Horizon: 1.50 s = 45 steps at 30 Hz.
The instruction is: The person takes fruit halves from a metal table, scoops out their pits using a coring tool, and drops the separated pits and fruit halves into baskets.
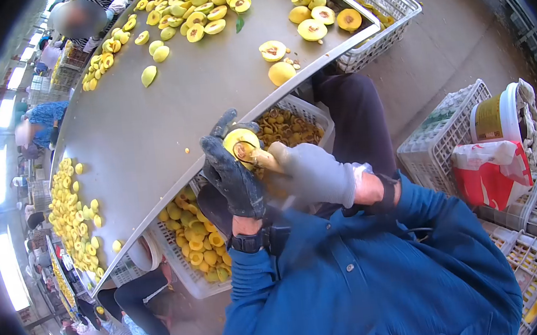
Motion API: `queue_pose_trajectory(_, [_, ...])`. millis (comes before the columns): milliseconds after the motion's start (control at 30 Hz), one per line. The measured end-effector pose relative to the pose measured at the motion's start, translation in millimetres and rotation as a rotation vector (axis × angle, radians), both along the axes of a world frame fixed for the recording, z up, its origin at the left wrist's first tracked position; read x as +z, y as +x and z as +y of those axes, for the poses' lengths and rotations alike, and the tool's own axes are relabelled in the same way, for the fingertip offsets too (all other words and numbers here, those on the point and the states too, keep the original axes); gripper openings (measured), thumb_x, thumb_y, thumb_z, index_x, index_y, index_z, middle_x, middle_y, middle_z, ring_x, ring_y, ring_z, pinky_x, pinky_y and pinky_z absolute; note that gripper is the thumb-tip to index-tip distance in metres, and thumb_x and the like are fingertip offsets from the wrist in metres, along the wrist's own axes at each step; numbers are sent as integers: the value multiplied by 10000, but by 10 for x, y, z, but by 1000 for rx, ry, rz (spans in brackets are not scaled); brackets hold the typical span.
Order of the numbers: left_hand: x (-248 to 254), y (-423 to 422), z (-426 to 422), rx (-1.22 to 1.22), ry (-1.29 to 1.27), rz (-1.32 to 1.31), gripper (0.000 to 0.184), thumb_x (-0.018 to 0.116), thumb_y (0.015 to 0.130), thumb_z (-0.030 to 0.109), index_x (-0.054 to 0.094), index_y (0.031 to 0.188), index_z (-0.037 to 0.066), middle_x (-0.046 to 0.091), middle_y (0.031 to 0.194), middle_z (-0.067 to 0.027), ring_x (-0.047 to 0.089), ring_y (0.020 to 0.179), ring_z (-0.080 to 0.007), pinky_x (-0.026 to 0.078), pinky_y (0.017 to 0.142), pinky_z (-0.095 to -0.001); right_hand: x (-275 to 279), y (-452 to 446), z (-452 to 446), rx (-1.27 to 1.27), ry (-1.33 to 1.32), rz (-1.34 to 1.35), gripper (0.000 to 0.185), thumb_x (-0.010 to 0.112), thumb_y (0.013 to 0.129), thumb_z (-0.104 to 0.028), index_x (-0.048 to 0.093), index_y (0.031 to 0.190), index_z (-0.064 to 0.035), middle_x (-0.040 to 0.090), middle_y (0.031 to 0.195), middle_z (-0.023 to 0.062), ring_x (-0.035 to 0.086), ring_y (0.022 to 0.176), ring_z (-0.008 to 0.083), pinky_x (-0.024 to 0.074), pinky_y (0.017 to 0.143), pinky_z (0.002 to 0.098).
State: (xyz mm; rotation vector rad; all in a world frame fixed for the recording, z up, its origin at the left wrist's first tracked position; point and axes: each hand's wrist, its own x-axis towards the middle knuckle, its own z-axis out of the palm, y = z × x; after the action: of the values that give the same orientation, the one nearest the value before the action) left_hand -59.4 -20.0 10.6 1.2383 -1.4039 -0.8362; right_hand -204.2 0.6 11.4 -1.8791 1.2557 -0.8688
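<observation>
My left hand (233, 170), in a dark glove, holds a yellow fruit half (241, 143) with its cut face up, just off the metal table's edge. In a grey glove, my right hand (320, 172) is wrapped round the light handle of a small tool (266, 160). The tool's thin looped end rests at the reddish centre of the fruit half. Below my hands, a crate (321, 117) holds brown pits and scraps. Another crate (212, 292) with yellow fruit halves stands under the table edge.
The metal table (131, 128) bears piles of fruit halves. A crate (391, 39) stands beyond its right corner. At right are stacked crates (436, 146), a bucket (491, 117) and a red-white bag (493, 176). Co-workers sit along the left side.
</observation>
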Motion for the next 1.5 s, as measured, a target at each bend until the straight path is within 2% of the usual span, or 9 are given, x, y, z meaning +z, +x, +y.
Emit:
queue_pose_trajectory(133, [116, 6, -105, -7, 146, 341, 484, 329, 1056, 359, 573, 1238, -17, 658, 1036, -132, 635, 931, -207, 510, 873, -325, -40, 54, -4, 45, 63, -107, 251, 620, 905, -257, 553, 908, -14, 615, 684, 222, 631, 656, 406, 482, 573, 479])
queue_pose_trajectory(267, [179, 157, -208, -150, 130, 54, 660, 328, 1028, 523, 607, 1154, -61, 675, 867, -126, 650, 770, -179, 539, 724, -293, -80, -18, -55, 126, 28, -8, 234, 657, 852, -218, 576, 961, -28, 635, 676, 170, 652, 616, 322, 498, 556, 400])
queue_pose_trajectory(500, [201, 124, -198, -198, 121, 276, 718, 307, 1007, 584, 610, 1138, -53, 655, 808, -117, 617, 708, -183, 517, 657, -282, 166, -29, -11, 466, 1197, -951, 194, 585, 936, -229, 583, 898, -38, 486, 553, -37, 441, 406, 56, 325, 370, 225])
queue_pose_trajectory(700, [21, 39, -192, -274, 289, 962, 777, 286, 971, 660, 560, 1217, -25, 628, 805, -148, 591, 644, -218, 491, 558, -293, -145, 123, 123, 769, 1419, -1549, 257, 507, 996, -278, 547, 926, -34, 395, 511, -75, 366, 360, 29, 258, 322, 189])
queue_pose_trajectory(833, [-310, 224, -243, -62, 182, 823, 677, 344, 998, 578, 507, 1292, -10, 632, 980, -137, 614, 838, -235, 533, 725, -318, -353, -93, -11, 865, 1313, -1446, 269, 508, 984, -272, 565, 907, -21, 440, 552, -63, 401, 399, 26, 299, 350, 199])
queue_pose_trajectory(900, [-276, 321, -179, 83, 131, 587, 676, 337, 1008, 564, 503, 1297, -24, 643, 1008, -136, 633, 913, -235, 558, 761, -314, -606, -160, -211, 377, 951, -785, 244, 543, 927, -232, 636, 939, -7, 562, 647, -7, 497, 525, 55, 417, 470, 231])
queue_pose_trajectory(967, [-424, 634, -118, 120, 164, 542, 700, 314, 1008, 576, 512, 1278, -39, 659, 977, -148, 653, 882, -233, 569, 717, -318, -830, -167, -296, 113, 81, 562, 258, 614, 893, -266, 602, 990, -26, 666, 713, 151, 657, 642, 350, 500, 611, 469])
queue_pose_trajectory(1167, [-1336, 2505, 448, 561, 57, -565, 497, 401, 1023, 388, 584, 1255, -11, 627, 1203, -172, 613, 1070, -303, 468, 970, -373, -1280, -343, -194, -21, 183, 376, 287, 608, 902, -293, 514, 972, -32, 644, 725, 222, 638, 719, 421, 493, 655, 509])
queue_pose_trajectory(1500, [-579, 476, -1615, -38, -353, -736, 308, 662, 889, 195, 644, 1165, 60, 681, 1054, -146, 647, 977, -307, 498, 874, -407, -1437, -529, -72, 5, 65, 215, 204, 612, 887, -221, 547, 1001, -65, 651, 756, 200, 657, 688, 391, 508, 596, 469])
